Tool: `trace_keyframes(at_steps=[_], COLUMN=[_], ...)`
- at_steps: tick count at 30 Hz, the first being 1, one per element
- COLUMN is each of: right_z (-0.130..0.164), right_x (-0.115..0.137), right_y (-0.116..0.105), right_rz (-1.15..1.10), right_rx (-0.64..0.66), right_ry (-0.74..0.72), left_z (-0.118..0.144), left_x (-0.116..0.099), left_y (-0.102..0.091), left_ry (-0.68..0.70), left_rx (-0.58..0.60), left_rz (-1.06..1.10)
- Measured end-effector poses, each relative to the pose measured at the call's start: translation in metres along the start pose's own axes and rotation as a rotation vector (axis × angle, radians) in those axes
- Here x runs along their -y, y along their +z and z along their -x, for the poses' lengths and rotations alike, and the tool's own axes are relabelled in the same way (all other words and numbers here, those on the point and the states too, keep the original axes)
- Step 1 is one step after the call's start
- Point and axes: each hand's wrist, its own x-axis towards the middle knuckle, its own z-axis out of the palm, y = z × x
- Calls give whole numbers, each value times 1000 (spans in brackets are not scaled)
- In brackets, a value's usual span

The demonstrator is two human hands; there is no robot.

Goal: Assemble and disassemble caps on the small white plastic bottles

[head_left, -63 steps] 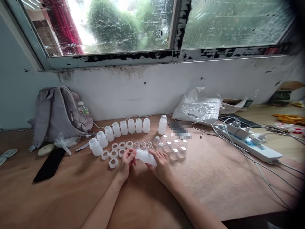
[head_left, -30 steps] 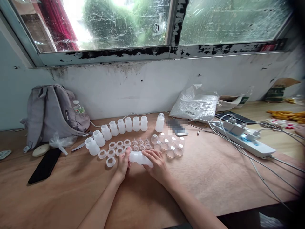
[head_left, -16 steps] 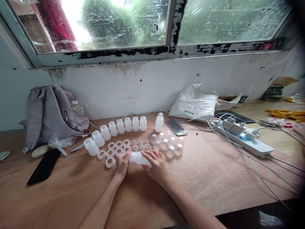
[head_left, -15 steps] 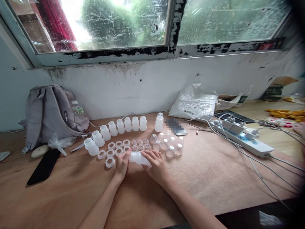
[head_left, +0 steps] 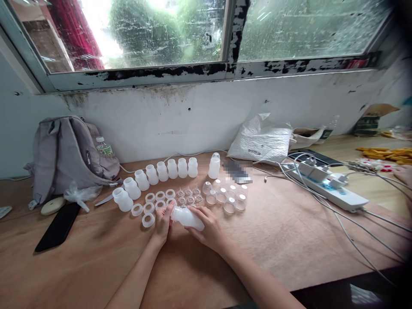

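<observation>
At the near middle of the wooden table point(head_left: 289, 249), both hands work on one translucent white bottle point(head_left: 187, 218). The bottle lies tilted on its side, neck toward the left and slightly raised, base toward the right. The right hand point(head_left: 207, 229) is closed around the bottle's body, fingers curled over the top and thumb beneath. The left hand point(head_left: 162, 222) is pinched at the bottle's neck end, fingertips narrow and touching the mouth; whether a ring or cap sits between them cannot be told.

Just beyond the hands stands a curved row of bottles point(head_left: 161, 174), upright and open-mouthed, with one capped bottle point(head_left: 214, 165) at its right end. Between that row and the hands lie white rings point(head_left: 148, 209) in short rows, small clear nipples point(head_left: 189, 196) beside them, and clear dome caps point(head_left: 229, 198) to the right.

Far left, a grey backpack point(head_left: 64, 154) leans on the wall, a black phone point(head_left: 57, 226) flat in front of it. To the right sit a white plastic bag point(head_left: 262, 139) and a power strip point(head_left: 331, 189) with cables.
</observation>
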Motion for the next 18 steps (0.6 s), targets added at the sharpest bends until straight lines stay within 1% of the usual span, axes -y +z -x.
trace_keyframes(at_steps=[4, 7, 13, 18], right_z=[1, 1, 1, 1], right_x=[9, 14, 13, 10], right_y=[-1, -1, -1, 0], right_rz=[-74, -97, -54, 35], right_rx=[63, 80, 55, 35], right_ry=[47, 60, 49, -2], left_z=[1, 1, 2, 2], left_x=[-4, -4, -7, -7], left_y=[0, 0, 2, 0], left_ry=[-66, -74, -70, -42], left_rx=[-22, -16, -17, 8], left_rz=[65, 86, 81, 7])
